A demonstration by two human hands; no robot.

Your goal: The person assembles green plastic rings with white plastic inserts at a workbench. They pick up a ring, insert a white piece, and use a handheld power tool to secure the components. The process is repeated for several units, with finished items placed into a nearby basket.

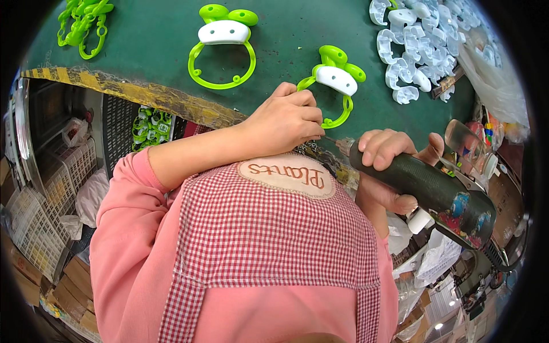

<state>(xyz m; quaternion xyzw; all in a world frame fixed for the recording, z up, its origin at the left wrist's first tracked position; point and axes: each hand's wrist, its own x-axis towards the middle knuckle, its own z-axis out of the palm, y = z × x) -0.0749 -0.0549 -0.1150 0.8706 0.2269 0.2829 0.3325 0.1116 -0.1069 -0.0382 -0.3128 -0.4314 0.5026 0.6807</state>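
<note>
Left arm: upper arm hangs close to the side, elbow bent, pink sleeve (128, 194) ending on the forearm. The bare left forearm (200, 146) runs across the front of the chest, and the wrist is nearly in line with it. Left hand (293, 117) is back uppermost, knuckles raised, fingers bent inward; the fingertips are partly hidden.

Right arm: the bare right forearm (373, 214) shows only in part, beside the body. Right hand (390, 153) is curled in a firm grip, several fingers side by side, one digit standing apart, another lower. Both hands are bare and near each other, not touching.
</note>
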